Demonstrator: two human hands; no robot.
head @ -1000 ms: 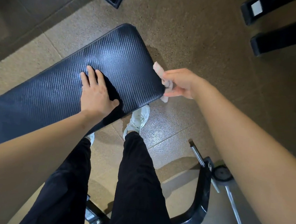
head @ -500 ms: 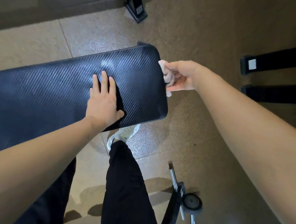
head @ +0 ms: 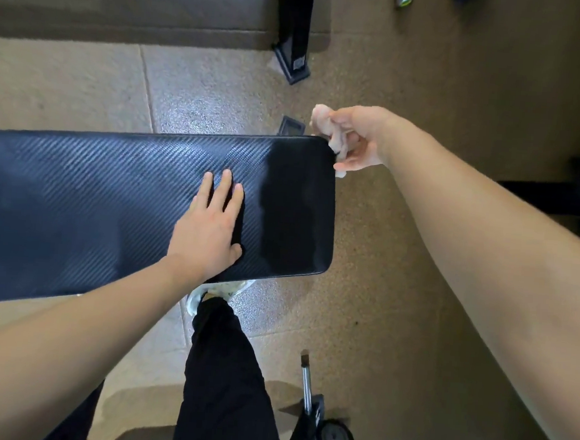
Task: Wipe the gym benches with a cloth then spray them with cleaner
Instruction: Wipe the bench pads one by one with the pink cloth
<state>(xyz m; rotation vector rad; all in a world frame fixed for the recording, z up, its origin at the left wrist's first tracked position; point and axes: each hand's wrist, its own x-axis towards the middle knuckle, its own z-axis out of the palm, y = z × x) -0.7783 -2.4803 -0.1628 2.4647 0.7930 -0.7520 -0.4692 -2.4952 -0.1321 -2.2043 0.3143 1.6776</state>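
Note:
A black, textured gym bench pad [head: 94, 199] runs from the left edge to the middle of the view. My left hand [head: 209, 231] lies flat on the pad near its right end, fingers spread, holding nothing. My right hand [head: 359, 138] is closed around a bunched pale pink cloth [head: 326, 126] and presses it against the pad's far right corner. No spray bottle can be made out for certain.
My black trouser leg [head: 226, 380] and white shoe [head: 222, 290] stand under the pad's near edge. A black frame foot [head: 293, 48] is on the floor behind; a wheel and metal bar [head: 328, 435] lie bottom centre. Dark equipment [head: 564, 198] sits at right.
The view has swung so the pad now lies level across the frame. My right hand with the cloth has slid along the pad's end to its far corner. The left hand stays flat.

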